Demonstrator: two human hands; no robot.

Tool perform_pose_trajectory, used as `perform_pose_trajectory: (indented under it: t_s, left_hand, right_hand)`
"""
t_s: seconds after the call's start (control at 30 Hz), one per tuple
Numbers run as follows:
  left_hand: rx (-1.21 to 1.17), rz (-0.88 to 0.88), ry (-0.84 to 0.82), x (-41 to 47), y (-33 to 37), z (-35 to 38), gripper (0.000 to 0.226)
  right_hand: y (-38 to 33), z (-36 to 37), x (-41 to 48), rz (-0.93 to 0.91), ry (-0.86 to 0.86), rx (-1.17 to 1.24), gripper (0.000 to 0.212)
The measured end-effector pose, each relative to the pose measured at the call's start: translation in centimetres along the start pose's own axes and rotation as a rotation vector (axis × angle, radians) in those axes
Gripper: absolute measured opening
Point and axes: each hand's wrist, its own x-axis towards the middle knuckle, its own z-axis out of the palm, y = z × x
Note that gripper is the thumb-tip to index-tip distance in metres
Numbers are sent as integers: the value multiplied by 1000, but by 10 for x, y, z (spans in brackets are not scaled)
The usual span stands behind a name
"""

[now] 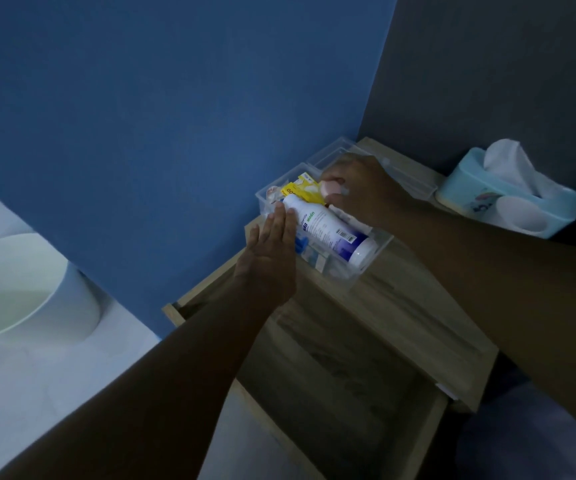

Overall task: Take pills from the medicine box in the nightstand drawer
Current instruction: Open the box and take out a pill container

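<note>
Here, both hands work at a clear medicine box on the wooden nightstand top's far left corner.
Left hand lies flat, fingers straight, against a white cylindrical bottle with unreadable print; right hand pinches a small pink item beside a yellow carton.

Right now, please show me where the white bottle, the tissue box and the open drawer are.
white bottle [328,230]: head view, on its label.
tissue box [480,199]: head view, on its blue front wall.
open drawer [428,434]: head view, on its right side wall.

Yellow packet shows "00" — white bottle's label print stays illegible
</note>
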Motion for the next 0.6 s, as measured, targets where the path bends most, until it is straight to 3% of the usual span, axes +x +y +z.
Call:
perform_pose_trajectory:
  t_s: [0.13,0.23,0.3,0.4,0.5,0.6]
  left_hand:
    - [-108,-29,-150,-1,1,-20,101]
    - [-389,-9,-83,-10,9,-32,97]
    - [-625,5,61,-19,18,-37,86]
    - [-852,-135,197,-30,34,-50,57]
    - [-1173,-252,156,-40,50,-58,33]
    - [-1523,-238,62,-58,67,-62,31]
  right_hand:
    - [-10,-20,-23,12,41,49,36]
    - [-19,-38,-42,26,102,153,37]
    - [-26,-50,-56,47,131,217,35]
    - [-38,-66,-75,50,147,265,32]
    - [-53,-75,-93,30,150,294,29]
    - [-68,-82,-110,-13,119,327,24]
